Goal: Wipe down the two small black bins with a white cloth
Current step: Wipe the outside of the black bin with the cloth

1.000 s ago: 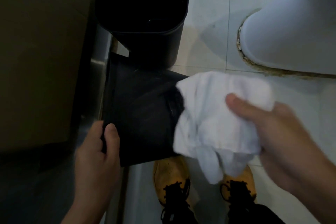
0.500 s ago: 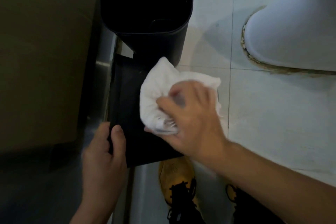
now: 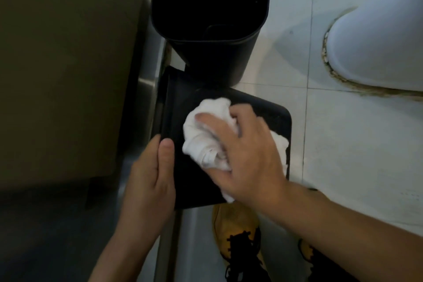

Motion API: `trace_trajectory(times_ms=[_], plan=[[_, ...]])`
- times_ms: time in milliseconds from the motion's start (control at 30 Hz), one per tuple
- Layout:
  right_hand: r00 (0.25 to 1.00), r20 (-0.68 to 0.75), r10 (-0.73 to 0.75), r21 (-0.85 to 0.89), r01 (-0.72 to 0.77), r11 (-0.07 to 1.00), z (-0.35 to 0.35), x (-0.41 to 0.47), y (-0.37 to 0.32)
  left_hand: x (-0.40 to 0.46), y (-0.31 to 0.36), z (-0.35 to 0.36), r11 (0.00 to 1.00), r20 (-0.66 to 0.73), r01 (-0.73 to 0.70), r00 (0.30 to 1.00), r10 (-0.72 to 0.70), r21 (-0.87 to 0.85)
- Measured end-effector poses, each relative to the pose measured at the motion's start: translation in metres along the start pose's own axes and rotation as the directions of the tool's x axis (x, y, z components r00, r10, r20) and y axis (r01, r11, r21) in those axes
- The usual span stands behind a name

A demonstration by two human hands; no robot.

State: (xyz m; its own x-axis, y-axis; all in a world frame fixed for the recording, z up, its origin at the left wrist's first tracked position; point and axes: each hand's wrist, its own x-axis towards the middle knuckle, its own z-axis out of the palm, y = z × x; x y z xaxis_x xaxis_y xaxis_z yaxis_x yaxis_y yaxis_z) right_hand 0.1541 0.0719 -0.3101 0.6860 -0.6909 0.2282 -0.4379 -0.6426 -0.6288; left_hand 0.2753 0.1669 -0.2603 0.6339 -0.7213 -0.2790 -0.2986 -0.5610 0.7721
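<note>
A: We look straight down at the near black bin (image 3: 196, 181), which is turned so one flat side faces up at us.

B: Our left hand (image 3: 150, 186) holds its left edge; the thumb lies on the upper face and the fingers curl around the rim below, out of sight.

A: Our right hand (image 3: 249, 155) presses the white cloth (image 3: 206, 139) onto that upper face. The fingers are bent over the bunched cloth, gripping it, with the thumb at its lower edge. A bit of cloth also shows past the hand near the bin's right edge.

B: The second black bin (image 3: 210, 18) stands upright on the tiled floor (image 3: 343, 144) just beyond the first, open mouth up. Whether the two touch where they overlap, we cannot tell.

A: To the left we see a dark brownish panel (image 3: 64, 64) with a metal strip (image 3: 148, 98) beside the bins. At upper right sits the base of a white fixture (image 3: 377, 41), a stained seam where it meets the floor.

B: Below the held bin are our yellow shoes (image 3: 235, 226) with black laces.
</note>
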Motion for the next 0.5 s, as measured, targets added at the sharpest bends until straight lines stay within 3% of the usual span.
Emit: trace_trajectory(times_ms=[200,333,433,500], plan=[[0.983,-0.070,-0.168,-0.051,0.165,0.985,0.009,0.009,-0.004,0.002,-0.007,0.000,0.994,-0.041,-0.043,0.998,0.048,0.100],[0.975,-0.147,0.170,-0.068,-0.181,0.981,0.004,0.013,0.040,-0.001,-0.001,0.003,0.994,-0.057,-0.034,0.998,0.040,0.105],[0.860,-0.165,0.483,-0.038,-0.495,0.868,-0.010,-0.002,0.094,-0.001,0.004,0.004,0.998,-0.042,0.030,0.999,-0.028,0.061],[0.802,-0.183,0.568,-0.044,-0.584,0.810,-0.014,-0.010,0.109,0.000,0.006,0.003,0.998,-0.034,0.048,0.998,-0.047,0.049]])
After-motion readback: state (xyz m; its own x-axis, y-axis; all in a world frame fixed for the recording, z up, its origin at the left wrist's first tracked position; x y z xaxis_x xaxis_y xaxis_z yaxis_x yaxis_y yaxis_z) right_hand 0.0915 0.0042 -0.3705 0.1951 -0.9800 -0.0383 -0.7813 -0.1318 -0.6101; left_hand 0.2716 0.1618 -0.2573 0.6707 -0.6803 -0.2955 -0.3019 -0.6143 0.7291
